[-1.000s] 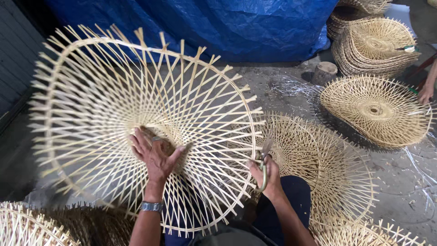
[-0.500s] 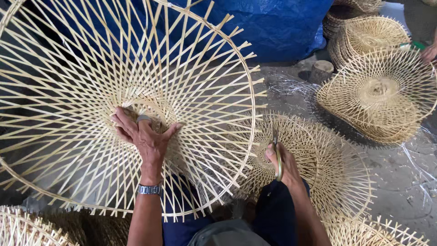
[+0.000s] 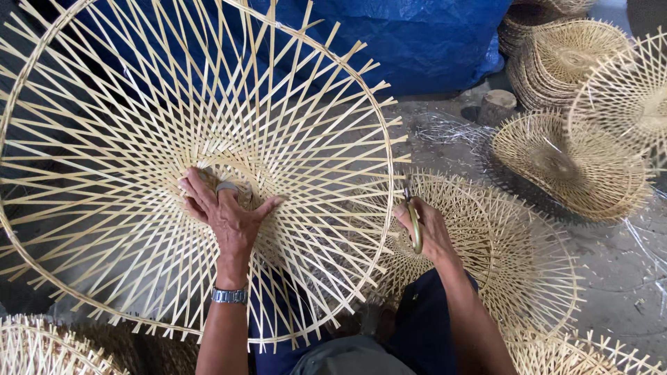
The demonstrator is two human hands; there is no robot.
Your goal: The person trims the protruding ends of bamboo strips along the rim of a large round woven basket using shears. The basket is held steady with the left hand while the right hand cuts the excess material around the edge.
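A large round bamboo frame (image 3: 139, 104) of crossing pale strips stands tilted in front of me. My left hand (image 3: 226, 212), with a metal watch on the wrist, presses flat against the woven centre of the frame. My right hand (image 3: 427, 232) is closed around a pair of scissors with yellowish handles (image 3: 413, 222), just to the right of the frame's rim. Its blades point up toward the protruding strip ends.
Another woven bamboo disc (image 3: 514, 257) lies on the ground under my right hand. More woven pieces (image 3: 570, 160) and a stack of them (image 3: 556, 55) lie at the right. A blue tarpaulin (image 3: 417, 42) hangs behind. A small wooden block (image 3: 497, 105) stands on the concrete floor.
The frame has come closer and tipped up, and now fills more of the view. My right hand has lifted the scissors toward the rim. A woven piece at the right has been moved.
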